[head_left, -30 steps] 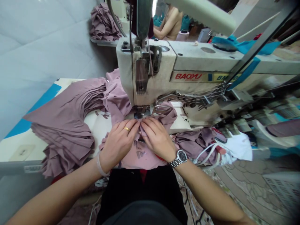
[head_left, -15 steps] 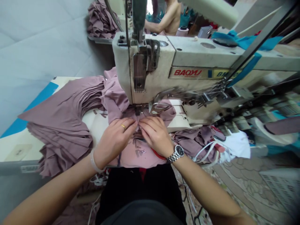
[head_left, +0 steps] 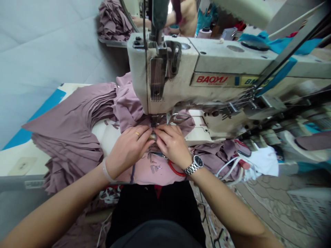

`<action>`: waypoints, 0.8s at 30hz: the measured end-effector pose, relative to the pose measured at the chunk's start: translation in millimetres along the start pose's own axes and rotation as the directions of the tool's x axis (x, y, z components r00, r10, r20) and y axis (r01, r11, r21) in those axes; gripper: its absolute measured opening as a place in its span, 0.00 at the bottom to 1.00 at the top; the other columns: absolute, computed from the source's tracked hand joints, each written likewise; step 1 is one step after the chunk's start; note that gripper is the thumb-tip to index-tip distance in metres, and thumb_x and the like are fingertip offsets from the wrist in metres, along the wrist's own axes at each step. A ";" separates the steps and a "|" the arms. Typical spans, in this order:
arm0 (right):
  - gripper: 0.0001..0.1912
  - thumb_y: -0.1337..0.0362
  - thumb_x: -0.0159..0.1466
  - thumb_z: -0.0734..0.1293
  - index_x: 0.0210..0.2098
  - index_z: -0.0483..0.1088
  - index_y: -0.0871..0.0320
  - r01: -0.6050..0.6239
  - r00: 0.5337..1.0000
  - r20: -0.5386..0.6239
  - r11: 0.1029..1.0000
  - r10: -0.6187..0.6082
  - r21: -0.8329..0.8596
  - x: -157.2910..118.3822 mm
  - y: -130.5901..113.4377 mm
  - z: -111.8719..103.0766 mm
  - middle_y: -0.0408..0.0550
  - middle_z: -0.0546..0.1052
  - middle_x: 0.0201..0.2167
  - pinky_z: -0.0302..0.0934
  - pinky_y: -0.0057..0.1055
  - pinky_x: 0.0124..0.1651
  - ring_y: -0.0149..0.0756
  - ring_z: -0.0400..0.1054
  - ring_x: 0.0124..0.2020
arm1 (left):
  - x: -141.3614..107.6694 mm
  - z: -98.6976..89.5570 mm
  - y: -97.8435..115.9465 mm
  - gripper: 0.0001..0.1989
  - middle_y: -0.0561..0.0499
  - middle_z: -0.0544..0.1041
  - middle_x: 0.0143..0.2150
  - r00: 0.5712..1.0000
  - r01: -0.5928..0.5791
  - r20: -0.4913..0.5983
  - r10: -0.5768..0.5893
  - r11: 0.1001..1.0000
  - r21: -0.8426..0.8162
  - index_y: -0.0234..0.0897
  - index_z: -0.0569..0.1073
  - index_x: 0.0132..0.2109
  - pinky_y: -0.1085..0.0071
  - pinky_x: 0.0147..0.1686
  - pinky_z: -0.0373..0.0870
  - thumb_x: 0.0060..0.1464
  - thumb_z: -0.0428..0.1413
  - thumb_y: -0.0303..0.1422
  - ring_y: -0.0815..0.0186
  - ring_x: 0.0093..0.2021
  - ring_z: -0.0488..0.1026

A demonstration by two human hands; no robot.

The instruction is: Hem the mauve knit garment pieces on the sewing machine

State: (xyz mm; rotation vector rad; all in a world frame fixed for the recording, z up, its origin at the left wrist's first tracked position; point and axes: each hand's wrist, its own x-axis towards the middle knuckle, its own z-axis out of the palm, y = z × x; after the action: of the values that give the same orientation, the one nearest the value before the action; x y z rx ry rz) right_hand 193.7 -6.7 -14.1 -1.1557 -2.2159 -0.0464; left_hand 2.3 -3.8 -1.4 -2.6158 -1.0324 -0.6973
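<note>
Mauve fabric runs under the presser foot of a white sewing machine and bunches up behind it. My left hand, with a ring, pinches the fabric's near edge just left of the foot. From the other side my right hand, with a watch on its wrist, grips the same piece; its fingertips almost meet those of the left. Both hands partly cover the cloth there. Below them, scissors with a red handle lie on a pink cover, partly under my right hand.
Stacked mauve cut pieces hang over the table's left front edge. On the right lie more mauve cloth and a white cloth. Thread cones stand further right. Behind the machine, a person's arm shows beside a cloth pile.
My hands have moved slightly closer to the presser foot with the fabric. Less cloth shows below my fingertips, and a yellowish metal bit is visible there. The view has shifted a little.
</note>
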 end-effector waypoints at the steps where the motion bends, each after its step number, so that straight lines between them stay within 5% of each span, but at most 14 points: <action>1: 0.14 0.67 0.67 0.62 0.50 0.74 0.62 0.002 1.000 0.002 1.000 -0.002 0.004 0.1 1.5 0.1 0.53 0.76 0.46 0.61 0.41 0.50 0.42 0.65 0.47 | 0.1 0.3 -0.2 0.18 0.40 0.75 0.50 1.000 0.003 0.006 -0.003 1.000 0.005 0.26 0.72 0.53 0.61 0.46 0.69 0.64 0.52 0.37 0.56 0.47 0.71; 9: 0.15 0.69 0.68 0.60 0.51 0.72 0.61 0.028 0.997 0.079 0.999 -0.024 -0.046 1.7 5.5 -6.6 0.53 0.76 0.49 0.62 0.43 0.51 0.43 0.65 0.48 | 0.0 1.0 -3.5 0.18 0.41 0.75 0.51 0.999 0.019 0.035 -0.019 1.000 0.010 0.28 0.71 0.54 0.60 0.46 0.70 0.64 0.51 0.37 0.56 0.48 0.72; 15: 0.16 0.71 0.69 0.57 0.52 0.70 0.70 0.232 0.970 0.117 0.950 -0.211 -0.209 0.8 3.7 -5.5 0.61 0.75 0.50 0.64 0.42 0.51 0.45 0.66 0.51 | 0.6 0.4 3.1 0.18 0.39 0.75 0.51 1.000 -0.002 0.026 0.003 1.000 -0.027 0.26 0.71 0.53 0.58 0.48 0.70 0.63 0.52 0.37 0.54 0.49 0.72; 17: 0.16 0.73 0.69 0.57 0.52 0.70 0.71 0.266 0.964 0.094 0.937 -0.250 -0.226 -2.4 6.1 -6.0 0.62 0.74 0.51 0.64 0.40 0.54 0.44 0.66 0.52 | 2.5 -2.5 -8.5 0.17 0.42 0.76 0.49 0.999 0.039 0.032 -0.034 0.987 -0.157 0.28 0.72 0.52 0.62 0.46 0.71 0.63 0.52 0.37 0.57 0.47 0.74; 19: 0.16 0.73 0.68 0.58 0.52 0.70 0.70 0.249 0.968 0.060 0.942 -0.242 -0.225 -5.9 10.2 -9.3 0.61 0.74 0.50 0.64 0.41 0.54 0.44 0.66 0.52 | 7.3 -3.2 -38.6 0.14 0.47 0.78 0.42 0.980 0.177 -0.019 -0.196 0.919 -0.352 0.32 0.72 0.50 0.69 0.42 0.72 0.65 0.50 0.37 0.64 0.40 0.75; 20: 0.16 0.73 0.67 0.58 0.52 0.70 0.69 0.223 0.975 0.043 0.949 -0.219 -0.222 -6.9 12.8 -11.7 0.59 0.75 0.49 0.64 0.41 0.53 0.45 0.66 0.51 | 10.6 -1.5 -60.7 0.13 0.51 0.78 0.38 0.944 0.270 -0.052 -0.325 0.855 -0.442 0.33 0.73 0.49 0.72 0.40 0.71 0.65 0.50 0.36 0.68 0.37 0.74; 21: 0.16 0.73 0.67 0.59 0.51 0.70 0.68 0.189 0.982 0.030 0.957 -0.187 -0.219 -6.8 16.0 -14.3 0.58 0.76 0.47 0.65 0.42 0.51 0.45 0.66 0.50 | 14.4 1.7 -86.3 0.13 0.53 0.77 0.36 0.861 0.384 -0.103 -0.497 0.771 -0.508 0.33 0.72 0.49 0.74 0.37 0.70 0.67 0.47 0.35 0.70 0.34 0.73; 22: 0.15 0.73 0.66 0.59 0.50 0.71 0.67 0.153 0.988 0.021 0.965 -0.152 -0.211 -5.4 19.9 -16.7 0.58 0.76 0.44 0.65 0.42 0.49 0.45 0.67 0.48 | 18.3 6.4 -113.8 0.14 0.53 0.76 0.37 0.733 0.509 -0.154 -0.663 0.684 -0.523 0.32 0.72 0.49 0.76 0.38 0.69 0.68 0.46 0.33 0.72 0.33 0.71; 23: 0.13 0.73 0.66 0.59 0.47 0.72 0.66 0.119 0.993 0.018 0.973 -0.117 -0.200 -2.2 24.7 -18.8 0.57 0.77 0.41 0.65 0.41 0.47 0.45 0.67 0.46 | 22.1 12.1 -141.5 0.11 0.54 0.76 0.39 0.642 0.621 -0.144 -0.753 0.622 -0.478 0.31 0.72 0.51 0.77 0.41 0.68 0.65 0.50 0.31 0.73 0.35 0.70; 24: 0.11 0.73 0.66 0.59 0.43 0.73 0.65 0.086 0.996 0.023 0.979 -0.083 -0.185 2.7 30.5 -20.2 0.56 0.77 0.38 0.65 0.40 0.46 0.45 0.68 0.44 | 25.6 18.3 -167.5 0.13 0.55 0.76 0.38 0.603 0.674 -0.124 -0.788 0.586 -0.450 0.29 0.72 0.50 0.78 0.43 0.66 0.59 0.58 0.27 0.73 0.35 0.67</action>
State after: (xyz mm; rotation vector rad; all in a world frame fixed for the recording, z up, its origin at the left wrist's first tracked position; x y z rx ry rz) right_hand 225.9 7.9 -4.0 -1.1617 -2.3119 -0.2870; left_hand -91.1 138.6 4.4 -2.0921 -2.0863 -1.5639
